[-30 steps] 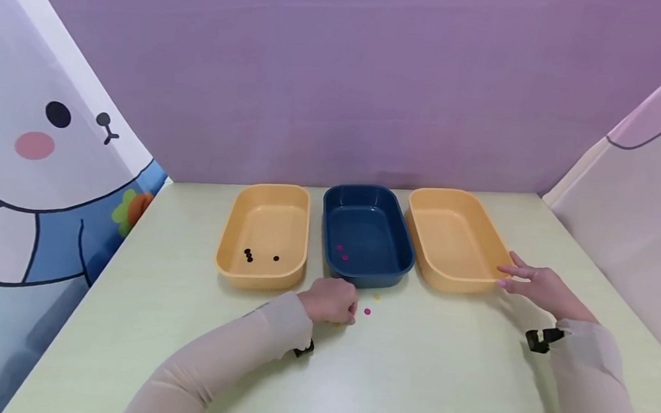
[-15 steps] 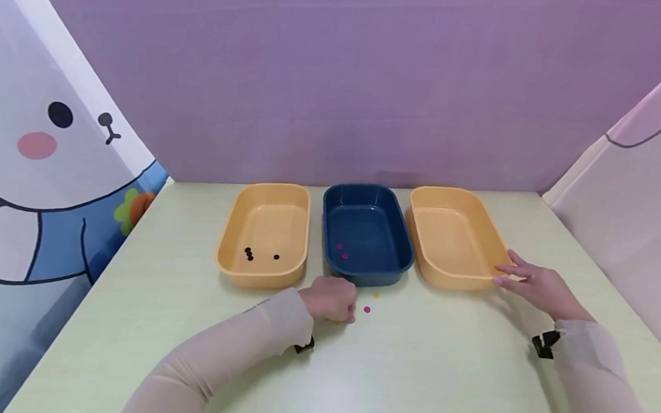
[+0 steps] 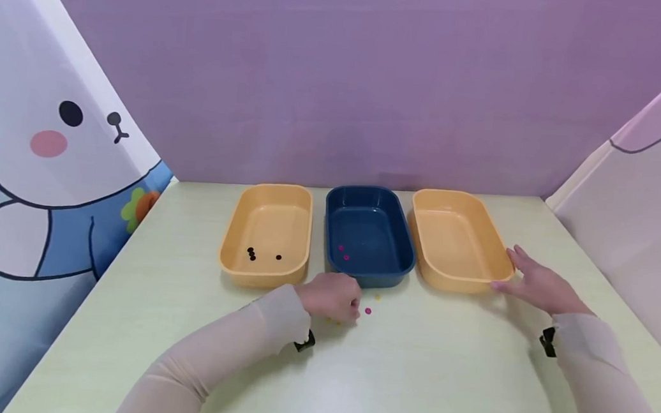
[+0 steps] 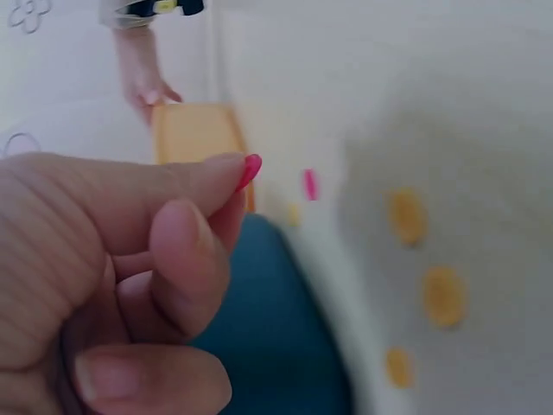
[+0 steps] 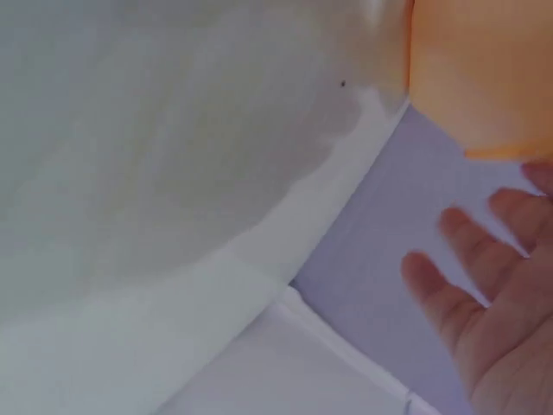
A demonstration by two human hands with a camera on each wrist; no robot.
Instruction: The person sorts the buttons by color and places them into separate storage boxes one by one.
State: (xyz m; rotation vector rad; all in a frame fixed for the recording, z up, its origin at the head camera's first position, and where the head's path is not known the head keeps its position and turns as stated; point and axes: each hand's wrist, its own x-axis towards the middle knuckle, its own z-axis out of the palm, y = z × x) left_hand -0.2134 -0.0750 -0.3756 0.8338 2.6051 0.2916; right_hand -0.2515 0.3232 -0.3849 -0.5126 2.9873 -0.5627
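My left hand (image 3: 332, 297) is low over the table in front of the blue tray (image 3: 367, 279). Its thumb and forefinger pinch a small pink disc (image 4: 249, 171), seen at the fingertips in the left wrist view. Another pink disc (image 3: 368, 311) lies on the table just right of that hand, near a yellow disc (image 3: 378, 297). Several yellow discs (image 4: 443, 296) lie beneath the hand. My right hand (image 3: 546, 289) is at the near right corner of the right orange tray (image 3: 456, 283), fingers spread and extended in the right wrist view (image 5: 484, 277).
A left orange tray (image 3: 262, 280) holds several black discs (image 3: 251, 254). Two pink discs (image 3: 343, 253) lie inside the blue tray. The three trays stand in a row before a purple backdrop (image 3: 338, 92), with printed cloth at the left (image 3: 36, 211).
My right hand's fingers have shifted from over the right tray's rim to around its outer corner. The left hand stays nearly in place. The head view has shifted slightly.
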